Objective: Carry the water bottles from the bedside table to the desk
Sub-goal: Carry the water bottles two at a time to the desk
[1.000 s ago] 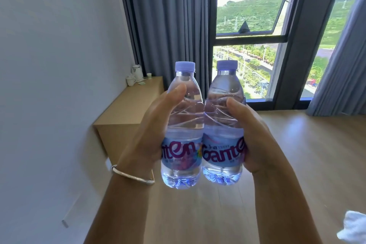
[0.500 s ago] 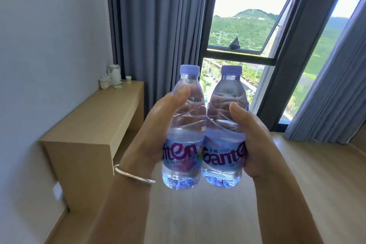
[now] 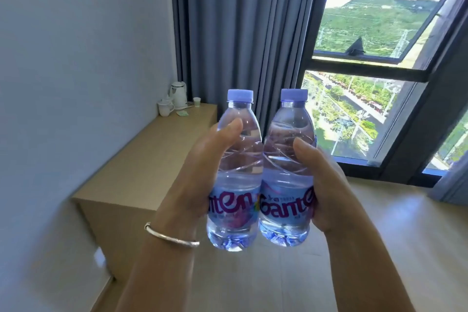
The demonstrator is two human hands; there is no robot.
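Note:
Two clear water bottles with lilac caps and purple-lettered labels stand upright side by side in front of me, touching. My left hand (image 3: 202, 172) grips the left bottle (image 3: 236, 159), thumb across its shoulder; a silver bangle circles that wrist. My right hand (image 3: 324, 185) grips the right bottle (image 3: 287, 159) the same way. The light wooden desk (image 3: 141, 159) runs along the left wall, ahead and to the left of the bottles. The bedside table is out of view.
At the desk's far end stand a white kettle (image 3: 178, 95), a white mug (image 3: 165, 107), a small cup (image 3: 196, 102) and a green sachet (image 3: 182, 114). Grey curtains (image 3: 240, 33) and a large window (image 3: 367, 71) fill the far wall. Wooden floor (image 3: 392, 235) lies to the right.
The view has swung and advanced toward the desk, which now looks larger and closer on the left. Both hands still hold the bottles together in the same way.

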